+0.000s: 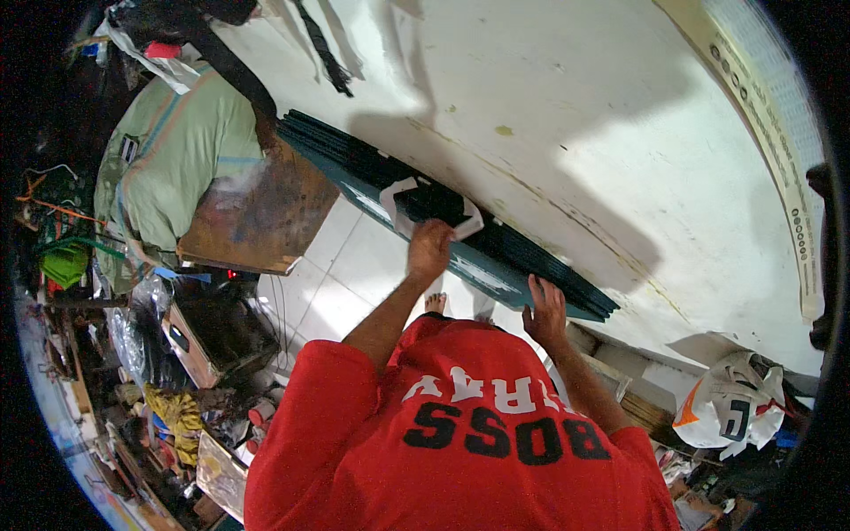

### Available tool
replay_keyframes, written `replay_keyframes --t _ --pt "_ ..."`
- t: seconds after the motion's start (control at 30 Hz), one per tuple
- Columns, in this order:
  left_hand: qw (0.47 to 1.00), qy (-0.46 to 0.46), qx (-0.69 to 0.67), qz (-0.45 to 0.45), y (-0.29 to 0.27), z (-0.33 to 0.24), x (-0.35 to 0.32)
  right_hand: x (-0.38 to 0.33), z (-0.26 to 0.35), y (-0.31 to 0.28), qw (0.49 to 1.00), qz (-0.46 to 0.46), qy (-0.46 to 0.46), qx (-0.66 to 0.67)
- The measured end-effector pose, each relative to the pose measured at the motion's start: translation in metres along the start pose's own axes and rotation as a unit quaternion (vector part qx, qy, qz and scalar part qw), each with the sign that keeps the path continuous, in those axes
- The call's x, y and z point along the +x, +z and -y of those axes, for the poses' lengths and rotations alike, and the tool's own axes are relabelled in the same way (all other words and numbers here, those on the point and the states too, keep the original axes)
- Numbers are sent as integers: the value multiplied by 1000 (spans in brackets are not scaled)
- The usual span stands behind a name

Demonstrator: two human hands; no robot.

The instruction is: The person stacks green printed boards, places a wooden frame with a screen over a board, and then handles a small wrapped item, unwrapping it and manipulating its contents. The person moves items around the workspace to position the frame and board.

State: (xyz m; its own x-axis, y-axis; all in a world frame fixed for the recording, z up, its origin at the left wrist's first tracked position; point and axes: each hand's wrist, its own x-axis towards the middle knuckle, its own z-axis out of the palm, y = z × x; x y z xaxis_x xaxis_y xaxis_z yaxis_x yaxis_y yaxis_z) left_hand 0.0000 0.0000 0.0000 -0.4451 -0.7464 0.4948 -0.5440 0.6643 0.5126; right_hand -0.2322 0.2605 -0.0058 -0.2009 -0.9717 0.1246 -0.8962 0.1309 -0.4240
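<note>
A stack of dark green flat sheets (531, 257), seen along its ridged edges, lies slantwise along the near edge of a white stained surface (567, 168). White markings show on its near face. A bent white strip (467, 226) curves over the middle of the stack, around a dark patch. My left hand (430, 250) is closed at the strip's near right part, with fingers pinched on it. Farther right, my right hand (546, 310) rests against the stack's near edge, its fingers stretched out and holding nothing.
A pale green sack (208, 133) sits on a brown board (257, 212) at the left. Below it are a dark box (217, 332) and mixed clutter. A white plastic bag (730, 403) lies at the lower right. A long printed cream strip (761, 133) runs down the far right.
</note>
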Motion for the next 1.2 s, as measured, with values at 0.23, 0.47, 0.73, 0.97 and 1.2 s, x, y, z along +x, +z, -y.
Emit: replay_keyframes --t 0.23,0.47,0.73,0.97,1.2 --pt "953 -296 -45 -46 -49 0 -5 1 -15 -16 999 32 -36 23" --pt "908 -251 -124 -312 -139 1 -36 -1 -31 -11 995 23 -86 37" --pt "953 -106 242 -149 -202 -1 -134 12 -10 -10 996 51 -28 74" --pt "861 -457 -187 122 -59 0 -176 46 32 4 986 91 41 136" --pt "859 -373 -212 279 -72 27 -155 130 84 28 993 31 -34 107"
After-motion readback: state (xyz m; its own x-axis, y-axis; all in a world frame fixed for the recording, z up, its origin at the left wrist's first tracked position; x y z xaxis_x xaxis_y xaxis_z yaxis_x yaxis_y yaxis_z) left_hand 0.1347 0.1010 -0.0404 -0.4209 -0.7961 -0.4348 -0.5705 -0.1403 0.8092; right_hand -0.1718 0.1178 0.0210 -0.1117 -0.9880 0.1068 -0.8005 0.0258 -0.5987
